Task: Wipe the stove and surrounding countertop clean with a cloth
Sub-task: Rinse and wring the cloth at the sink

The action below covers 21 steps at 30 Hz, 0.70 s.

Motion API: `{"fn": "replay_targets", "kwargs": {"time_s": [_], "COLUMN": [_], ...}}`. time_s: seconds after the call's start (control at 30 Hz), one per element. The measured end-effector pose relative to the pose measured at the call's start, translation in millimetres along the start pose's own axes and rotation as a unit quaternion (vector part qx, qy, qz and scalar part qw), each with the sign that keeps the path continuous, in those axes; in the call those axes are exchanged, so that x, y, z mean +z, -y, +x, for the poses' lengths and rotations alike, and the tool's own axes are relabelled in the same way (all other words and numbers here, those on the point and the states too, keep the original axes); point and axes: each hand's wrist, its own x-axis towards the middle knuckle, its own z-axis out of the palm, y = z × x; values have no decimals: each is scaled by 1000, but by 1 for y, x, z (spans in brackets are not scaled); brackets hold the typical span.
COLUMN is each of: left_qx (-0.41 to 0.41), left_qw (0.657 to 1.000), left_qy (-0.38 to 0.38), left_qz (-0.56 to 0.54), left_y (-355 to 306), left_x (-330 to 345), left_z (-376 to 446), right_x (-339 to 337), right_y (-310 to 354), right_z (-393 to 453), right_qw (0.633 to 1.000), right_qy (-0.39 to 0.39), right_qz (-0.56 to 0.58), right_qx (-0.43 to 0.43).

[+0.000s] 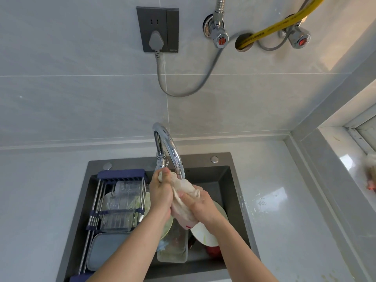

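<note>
Both hands, left [160, 192] and right [203, 206], grip a bunched cream cloth [184, 198] (soft, crumpled) under the curved chrome faucet [171, 147].

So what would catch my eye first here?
Two hands, left and right, wringing a pale cloth under the chrome tap, over a dark sink full of dishes. Higher on the wall, a yellow hose enters a hole.

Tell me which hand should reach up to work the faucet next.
Left, probably. The left hand grips the cloth's upper end right beside the faucet head, its fingers nearly touching it. The right hand holds the cloth lower, farther from it.
</note>
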Motion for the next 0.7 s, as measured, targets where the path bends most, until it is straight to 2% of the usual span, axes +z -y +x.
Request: {"fn": "replay_targets", "kwargs": {"time_s": [0.07, 0.23, 0.4, 0.53, 0.6, 0.7], "left_qx": [-6, -57, -102, -175, -167, -155], "left_qw": [1000, 998, 990, 969, 970, 977], "left_qy": [-15, -15, 100, 176, 179, 142], "left_qz": [10, -1, 16, 13, 12, -15], "left_y": [4, 11, 23, 31, 33, 34], "left_x": [3, 9, -2, -19, -27, -38], "left_z": [3, -1, -18, -32, -34, -25], "right_x": [0, 0, -3, -1, 1, 0], "right_y": [0, -6, -12, -9, -6, -1], "right_z": [-6, -12, -11, -1, 0, -1], "right_qw": [1000, 998, 999, 988, 981, 976], "right_qy": [8, -50, -42, -145, -177, -199], "right_qz": [9, -10, 21, 8, -28, -57], "right_qx": [-18, -46, -19, -45, -69, -69]}}
